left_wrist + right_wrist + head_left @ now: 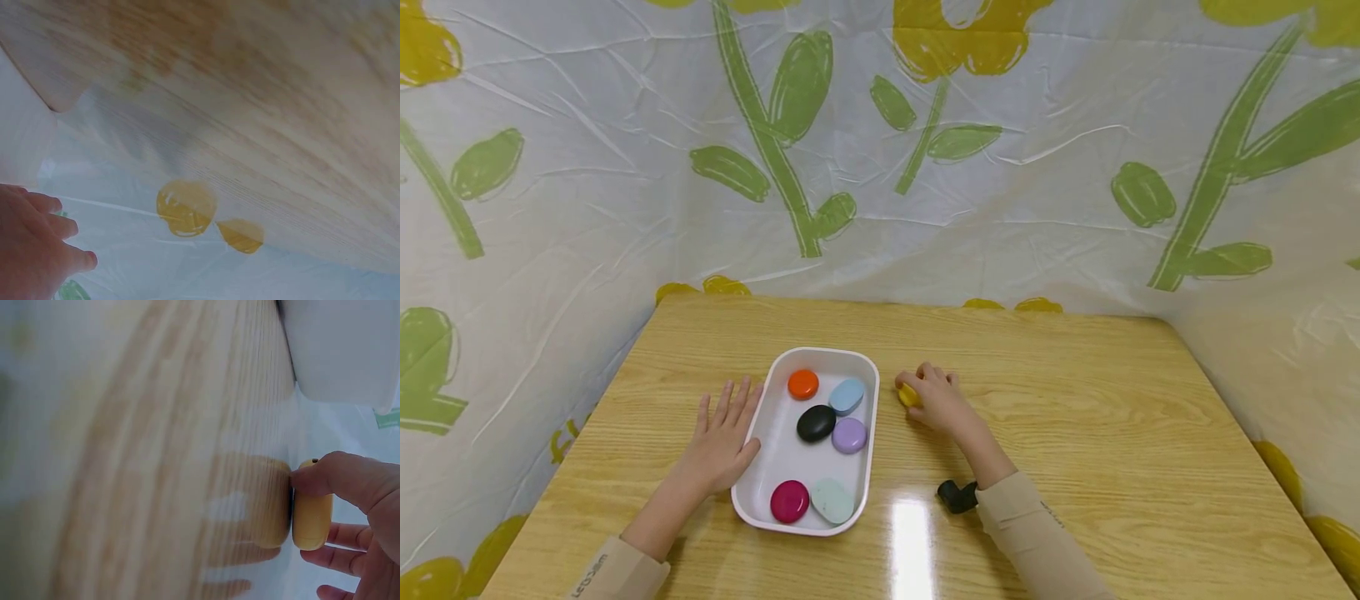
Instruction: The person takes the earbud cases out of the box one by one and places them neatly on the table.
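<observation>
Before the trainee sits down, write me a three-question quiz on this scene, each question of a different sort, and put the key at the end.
1. Count: how many rounded pieces lie in the white tray?
2. True or false: the left hand is gripping the black piece.
3. Multiple choice: what colour is the piece that the right hand holds?
A) Purple
B) Yellow
C) Orange

Key
1. Six.
2. False; its fingers are spread at the side of the tray, holding nothing.
3. B; the yellow piece is held outside the tray.
</observation>
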A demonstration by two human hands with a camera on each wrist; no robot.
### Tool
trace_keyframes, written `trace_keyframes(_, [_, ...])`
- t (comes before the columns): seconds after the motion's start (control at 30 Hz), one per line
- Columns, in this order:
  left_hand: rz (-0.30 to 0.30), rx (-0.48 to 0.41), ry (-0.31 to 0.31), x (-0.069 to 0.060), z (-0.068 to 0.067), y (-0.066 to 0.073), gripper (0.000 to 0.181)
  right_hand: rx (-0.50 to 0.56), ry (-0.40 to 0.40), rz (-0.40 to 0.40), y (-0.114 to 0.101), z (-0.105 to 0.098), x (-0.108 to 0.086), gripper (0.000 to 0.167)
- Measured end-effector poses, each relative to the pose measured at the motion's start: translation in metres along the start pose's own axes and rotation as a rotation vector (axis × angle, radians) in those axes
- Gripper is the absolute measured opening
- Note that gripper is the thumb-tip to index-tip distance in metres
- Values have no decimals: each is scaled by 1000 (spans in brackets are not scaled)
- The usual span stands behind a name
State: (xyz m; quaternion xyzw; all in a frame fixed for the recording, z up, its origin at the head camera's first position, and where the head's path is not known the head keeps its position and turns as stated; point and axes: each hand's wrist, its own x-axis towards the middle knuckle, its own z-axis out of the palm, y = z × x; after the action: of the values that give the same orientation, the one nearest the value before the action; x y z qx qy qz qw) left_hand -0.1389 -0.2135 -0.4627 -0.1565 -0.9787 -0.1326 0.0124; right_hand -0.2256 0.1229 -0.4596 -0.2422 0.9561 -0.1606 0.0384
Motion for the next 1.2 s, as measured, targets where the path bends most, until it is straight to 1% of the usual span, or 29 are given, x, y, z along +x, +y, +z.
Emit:
trace_keyframes(0.2, [-3, -15, -4, 0, 1, 0, 67, 1, -26, 23, 1, 1, 0, 36])
trace_keyframes(0.27, [-7, -12, -15, 0, 2, -1, 67, 8, -33, 26, 0, 0, 0, 36])
trace_keyframes(0.47, [-7, -17, -15, 1, 2, -1, 67, 23, -44, 30, -1, -2, -1, 37])
trace_keyframes(0.6, [-9, -14, -13, 0, 2, -1, 67, 24, -55, 37, 0, -3, -1, 41])
trace_keyframes(0.7, [-11, -11, -13, 0, 2, -1, 67, 25, -29, 38, -2, -5, -1, 44])
trace_keyframes(0.8, [-12, -10, -14, 1, 2, 0, 67, 34, 35, 17, -10, -11, -1, 43])
trace_keyframes(0.93, [-13, -9, -16, 1, 1, 0, 67, 49, 132, -60, -30, -20, -1, 39])
trace_keyframes(1.0, [-14, -12, -16, 1, 2, 0, 67, 35, 153, -121, -41, -21, -1, 38])
trace_keyframes(1.1, [-13, -11, -15, 1, 2, -1, 67, -2, 146, -248, -59, -21, -2, 36])
trace_keyframes(1.2, [-15, -8, -18, 1, 2, -1, 67, -27, 90, -378, -74, -17, -4, 36])
